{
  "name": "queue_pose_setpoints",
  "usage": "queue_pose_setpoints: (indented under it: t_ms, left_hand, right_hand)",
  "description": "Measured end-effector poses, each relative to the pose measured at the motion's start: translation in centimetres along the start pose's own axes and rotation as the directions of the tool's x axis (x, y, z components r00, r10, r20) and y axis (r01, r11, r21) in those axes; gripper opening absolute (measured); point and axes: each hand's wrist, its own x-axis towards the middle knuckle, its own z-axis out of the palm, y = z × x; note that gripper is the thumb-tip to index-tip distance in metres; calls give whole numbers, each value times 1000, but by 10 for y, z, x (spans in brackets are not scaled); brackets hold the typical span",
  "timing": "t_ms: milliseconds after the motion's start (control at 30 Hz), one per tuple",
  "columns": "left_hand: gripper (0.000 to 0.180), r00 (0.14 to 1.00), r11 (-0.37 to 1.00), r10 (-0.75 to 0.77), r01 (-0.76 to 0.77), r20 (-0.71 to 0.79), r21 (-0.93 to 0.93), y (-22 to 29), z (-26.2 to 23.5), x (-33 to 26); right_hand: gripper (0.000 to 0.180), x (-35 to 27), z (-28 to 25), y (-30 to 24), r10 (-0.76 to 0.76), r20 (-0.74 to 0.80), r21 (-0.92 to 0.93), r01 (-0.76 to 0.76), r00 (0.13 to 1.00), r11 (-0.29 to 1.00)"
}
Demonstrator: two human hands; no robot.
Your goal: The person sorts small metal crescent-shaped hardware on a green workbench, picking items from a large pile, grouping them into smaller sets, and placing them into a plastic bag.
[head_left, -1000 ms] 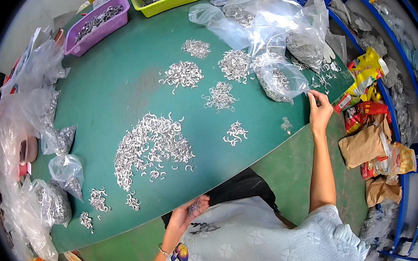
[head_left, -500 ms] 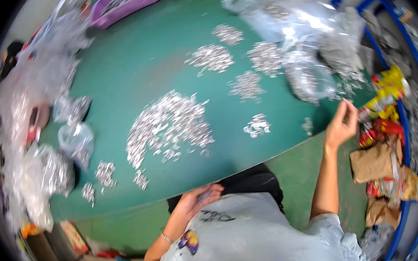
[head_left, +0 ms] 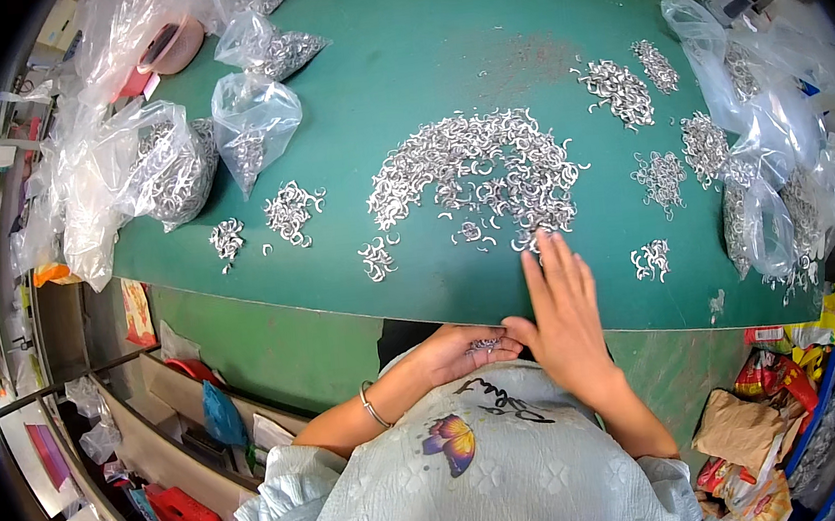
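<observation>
Avoid tilting left hand [head_left: 462, 352] (lower centre, fingers curled around curved silver metal pieces [head_left: 484, 344]): could spill. Avoid jerking right hand [head_left: 566, 317], fingers slightly apart: could scatter mid-frame silver metal pile [head_left: 553, 182].

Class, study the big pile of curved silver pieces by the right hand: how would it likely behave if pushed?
The pile would probably spread instead of moving as one block, since its pieces lie loose. Some may catch on each other, as their hooked shapes overlap. Single ones likely slide rather than roll, being open curves.
</observation>
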Motion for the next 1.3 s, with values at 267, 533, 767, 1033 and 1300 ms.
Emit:
queue_pose_setpoints:
  t_ms: [267, 533, 767, 1033, 1300]
  left_hand:
    - [26, 998, 999, -2, 4, 62, -33, 3, -7, 1]
    - [24, 996, 994, -82, 80, -17, -79, 3, -6, 1]
    - [24, 999, 998, -44, 44, 0, -55, 7, -2, -7]
    - [35, 991, 998, -45, 51, 125, -40, 4, -10, 1]
    - [30, 987, 998, -48, 54, 153, -35, 2, -16, -1]
  right_hand:
    - [50, 15, -11, 17, 28, -171, 73, -16, 985, 997]
    - [69, 33, 8, -3, -88, 54, 94, 83, 995, 992]
    - [65, 15, -9, 2, -227, 295, 54, 221, 928, 974]
    - [37, 12, -14, 24, -8, -131, 134, 25, 991, 991]
    - [59, 27, -6, 0, -195, 184, -39, 205, 964, 978]
